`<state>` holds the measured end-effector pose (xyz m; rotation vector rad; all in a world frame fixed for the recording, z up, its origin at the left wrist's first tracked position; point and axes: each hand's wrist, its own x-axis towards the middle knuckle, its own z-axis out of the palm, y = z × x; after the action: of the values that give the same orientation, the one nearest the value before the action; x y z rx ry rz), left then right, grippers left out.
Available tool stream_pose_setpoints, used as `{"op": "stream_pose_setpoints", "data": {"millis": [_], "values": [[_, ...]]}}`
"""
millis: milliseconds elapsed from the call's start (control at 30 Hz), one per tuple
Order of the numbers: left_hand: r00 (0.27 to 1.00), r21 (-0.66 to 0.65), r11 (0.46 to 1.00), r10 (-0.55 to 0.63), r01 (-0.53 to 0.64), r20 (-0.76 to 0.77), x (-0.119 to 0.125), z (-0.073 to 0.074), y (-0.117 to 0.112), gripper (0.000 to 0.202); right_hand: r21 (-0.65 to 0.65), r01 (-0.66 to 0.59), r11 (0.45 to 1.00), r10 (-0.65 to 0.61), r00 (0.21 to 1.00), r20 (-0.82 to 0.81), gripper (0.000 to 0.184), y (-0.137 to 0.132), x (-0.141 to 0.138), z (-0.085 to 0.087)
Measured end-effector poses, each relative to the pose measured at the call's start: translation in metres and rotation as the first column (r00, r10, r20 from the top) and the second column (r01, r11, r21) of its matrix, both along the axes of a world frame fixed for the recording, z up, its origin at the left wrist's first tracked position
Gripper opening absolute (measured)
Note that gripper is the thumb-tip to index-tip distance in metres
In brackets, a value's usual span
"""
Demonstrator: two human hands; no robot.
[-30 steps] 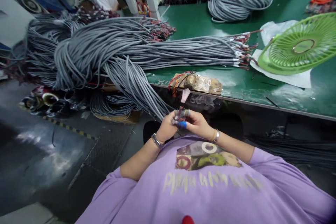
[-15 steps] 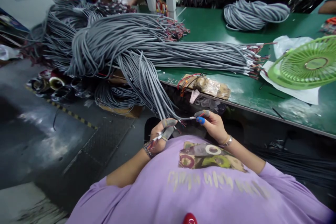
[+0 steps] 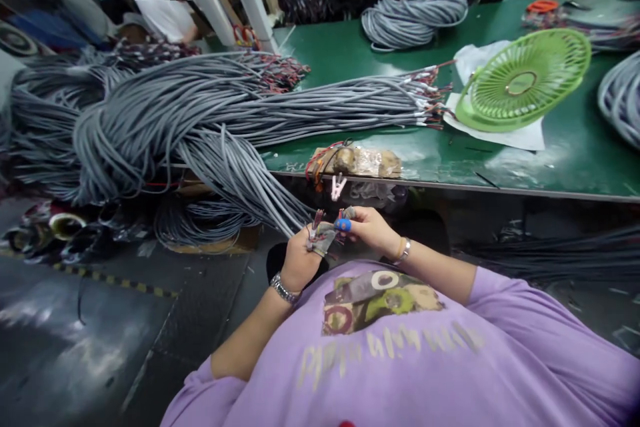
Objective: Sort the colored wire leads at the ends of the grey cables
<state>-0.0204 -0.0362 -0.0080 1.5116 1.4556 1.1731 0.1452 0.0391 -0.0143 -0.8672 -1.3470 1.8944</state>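
My left hand (image 3: 300, 255) is closed around the stripped ends of several grey cables (image 3: 250, 180), with red and dark wire tips sticking up above its taped fingers. My right hand (image 3: 367, 228) pinches at those same wire ends, its fingertips wrapped in grey and blue tape. Both hands meet in front of my chest, just below the edge of the green table (image 3: 500, 160). The cables run up and left from my hands into a big grey bundle (image 3: 165, 107) that lies across the table's left end.
A green fan grille (image 3: 523, 80) lies on white paper at the right. A coiled grey cable bundle (image 3: 413, 17) sits at the back. A brown taped block (image 3: 363, 161) with red wires rests on the table edge. Other people work at the far side. More coils lie on the floor at left.
Half a second ago my hands were apart with one cable stretched between them; now they are together again at the wire ends. My head has turned a little to the right.
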Motion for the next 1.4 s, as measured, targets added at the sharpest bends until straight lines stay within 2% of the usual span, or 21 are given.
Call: {"op": "stream_pose_setpoints", "data": {"millis": [100,233,333,500,600,733,833,967,1067,1200,1300,1400], "values": [[1.000,-0.035,0.999,-0.001,0.002,0.026,0.003,0.000,0.007,0.021,-0.032,0.046,0.998,-0.045,0.999,0.019,0.041,0.001,0.002,0.004],[0.991,-0.094,0.995,0.024,-0.011,0.133,0.005,0.010,0.014,0.025,0.045,0.049,0.998,-0.052,0.997,0.060,0.039,0.004,-0.002,0.018],[0.981,-0.132,0.991,0.036,-0.011,0.190,0.005,0.017,0.017,0.026,0.065,0.061,0.996,-0.063,0.998,0.022,0.040,0.007,-0.013,0.027],[0.990,-0.089,0.996,0.032,-0.020,0.138,-0.001,0.018,0.008,0.025,-0.044,0.033,0.998,-0.037,0.995,-0.092,0.039,0.003,-0.025,0.033],[0.984,-0.087,0.996,0.027,-0.012,0.175,-0.001,0.018,0.000,0.028,-0.076,0.022,0.997,-0.033,0.989,-0.143,0.040,-0.003,-0.025,0.031],[0.957,-0.084,0.990,0.129,-0.111,0.259,0.003,0.017,-0.001,0.028,-0.071,0.068,0.995,-0.079,0.982,-0.171,0.039,-0.007,-0.022,0.026],[0.910,-0.077,0.974,0.228,-0.215,0.348,0.008,0.014,0.002,0.028,-0.041,0.092,0.995,-0.098,0.982,-0.162,0.038,-0.008,-0.020,0.022],[0.841,-0.088,0.941,0.332,-0.327,0.426,0.011,0.009,0.005,0.025,0.014,0.063,0.998,-0.060,0.989,-0.134,0.037,-0.009,-0.020,0.017],[0.815,-0.100,0.924,0.373,-0.369,0.444,0.012,0.007,0.007,0.023,0.029,0.044,0.999,-0.040,0.991,-0.125,0.037,-0.008,-0.020,0.013],[0.832,-0.099,0.936,0.346,-0.338,0.433,0.011,0.008,0.007,0.026,-0.002,0.025,1.000,-0.025,0.997,-0.078,0.038,-0.006,-0.018,0.012],[0.863,-0.094,0.954,0.297,-0.284,0.408,0.011,0.006,0.006,0.026,-0.021,-0.009,1.000,0.009,0.999,-0.039,0.041,-0.004,-0.018,0.017],[0.892,-0.071,0.971,0.239,-0.230,0.385,0.011,0.004,0.004,0.025,-0.033,-0.039,0.999,0.036,0.997,-0.071,0.041,-0.005,-0.021,0.023]]}}
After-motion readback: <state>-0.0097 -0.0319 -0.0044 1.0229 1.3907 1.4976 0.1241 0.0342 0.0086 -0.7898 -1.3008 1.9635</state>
